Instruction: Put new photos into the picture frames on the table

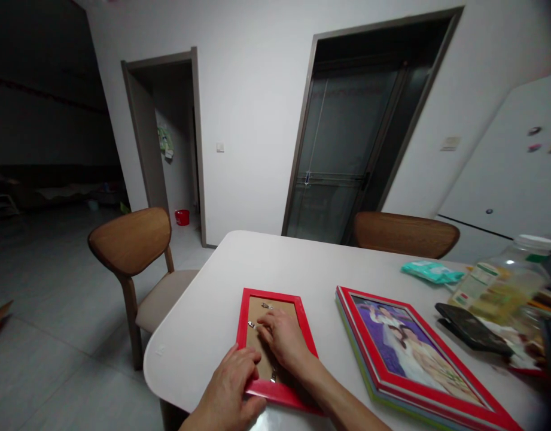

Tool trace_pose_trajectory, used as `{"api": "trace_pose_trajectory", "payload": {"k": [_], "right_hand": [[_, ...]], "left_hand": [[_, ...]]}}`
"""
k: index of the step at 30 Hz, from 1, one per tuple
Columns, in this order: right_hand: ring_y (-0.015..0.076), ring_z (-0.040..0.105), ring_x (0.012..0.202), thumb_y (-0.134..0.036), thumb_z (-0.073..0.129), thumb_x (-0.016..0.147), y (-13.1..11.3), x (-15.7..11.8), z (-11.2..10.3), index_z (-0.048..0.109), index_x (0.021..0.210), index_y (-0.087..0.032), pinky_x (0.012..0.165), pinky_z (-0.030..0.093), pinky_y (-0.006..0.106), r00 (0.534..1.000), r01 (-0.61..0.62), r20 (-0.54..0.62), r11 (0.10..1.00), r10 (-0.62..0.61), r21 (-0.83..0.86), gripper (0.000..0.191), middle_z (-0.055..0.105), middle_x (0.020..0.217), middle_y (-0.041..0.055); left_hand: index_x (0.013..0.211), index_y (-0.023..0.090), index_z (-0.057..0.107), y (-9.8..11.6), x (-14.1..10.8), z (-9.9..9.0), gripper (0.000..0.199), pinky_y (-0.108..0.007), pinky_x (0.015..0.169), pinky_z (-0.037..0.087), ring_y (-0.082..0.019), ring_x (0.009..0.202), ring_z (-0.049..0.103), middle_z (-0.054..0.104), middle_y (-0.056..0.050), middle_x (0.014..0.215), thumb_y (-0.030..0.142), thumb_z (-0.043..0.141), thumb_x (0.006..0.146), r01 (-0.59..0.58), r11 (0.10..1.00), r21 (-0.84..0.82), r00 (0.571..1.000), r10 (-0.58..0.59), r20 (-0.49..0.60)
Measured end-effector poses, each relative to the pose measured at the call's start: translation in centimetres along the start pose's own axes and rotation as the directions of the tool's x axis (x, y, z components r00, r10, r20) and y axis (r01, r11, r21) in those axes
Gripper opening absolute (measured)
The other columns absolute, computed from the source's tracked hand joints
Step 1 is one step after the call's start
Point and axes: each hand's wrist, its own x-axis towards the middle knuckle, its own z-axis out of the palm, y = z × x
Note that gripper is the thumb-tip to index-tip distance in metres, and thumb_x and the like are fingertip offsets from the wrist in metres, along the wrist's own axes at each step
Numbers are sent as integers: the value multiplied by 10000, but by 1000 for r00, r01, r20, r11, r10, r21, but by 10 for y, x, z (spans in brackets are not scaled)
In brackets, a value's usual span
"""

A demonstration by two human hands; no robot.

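Note:
A red picture frame (309,335) lies face down on the white table, its brown backing board (257,302) showing. Small metal clips sit around the board: one clip (251,324) at the left edge, another clip (273,377) near the bottom. A metal hanger piece (265,306) is near the top. My left hand (233,383) grips the frame's lower left corner, fingers on the side and thumb at the bottom edge. Over the board, my right hand (284,338) has its fingers bent and bunched just right of the left clip; what is under the fingertips is hidden.
To the right lies a stack of frames, topped by a red-framed wedding photo (410,347). Beyond it are a black phone-like object (472,329), a teal packet (431,272) and a large clear jar (504,281). Wooden chairs (136,242) stand at the table's left and far side.

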Motion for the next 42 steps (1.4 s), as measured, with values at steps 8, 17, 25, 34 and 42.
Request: {"api": "trace_pose_trajectory", "payload": {"k": [8, 17, 25, 34, 42], "right_hand": [[133, 513, 686, -118, 442, 735, -15, 12, 22, 616, 594, -169, 654, 363, 221, 1000, 22, 8, 1000, -22, -16, 230, 601, 703, 42], [135, 551, 676, -257, 414, 790, 23, 40, 17, 621, 753, -170, 582, 331, 218, 984, -176, -15, 983, 176, -45, 228, 640, 750, 47], [175, 556, 743, -298, 479, 744, 44, 63, 30, 580, 799, -167, 599, 325, 248, 938, -346, -52, 936, 343, -68, 173, 632, 789, 83], [184, 557, 707, -275, 536, 682, 43, 67, 28, 577, 717, -170, 607, 351, 265, 911, -388, -97, 912, 402, 133, 119, 628, 712, 77], [189, 562, 805, -427, 389, 739, 49, 11, -24, 557, 931, -146, 707, 418, 302, 862, -261, -243, 801, 445, 539, 380, 614, 921, 100]], "left_hand": [[880, 172, 539, -8, 3, 4, 368, -408, 989, 256, -240, 1021, 485, 571, -91, 1063, 131, 609, 521, -48, 998, -26, 998, 47, -28], [783, 174, 548, -6, -2, 4, 263, -371, 1001, 230, -218, 1041, 467, 565, -73, 1081, 107, 599, 534, -32, 998, -62, 998, 29, -60], [719, 186, 522, -6, 1, 6, 278, -422, 984, 244, -250, 1018, 484, 572, -79, 1069, 144, 674, 490, 18, 999, -45, 998, -21, -63], [870, 136, 505, 0, -1, 8, 342, -452, 992, 211, -265, 1049, 447, 531, -140, 1089, 107, 629, 552, 16, 1000, -13, 1000, -17, -18], [703, 187, 496, 10, -6, -15, 134, -409, 874, 351, -254, 948, 490, 564, -95, 975, 169, 598, 617, 58, 960, -273, 978, -109, -177]]}}
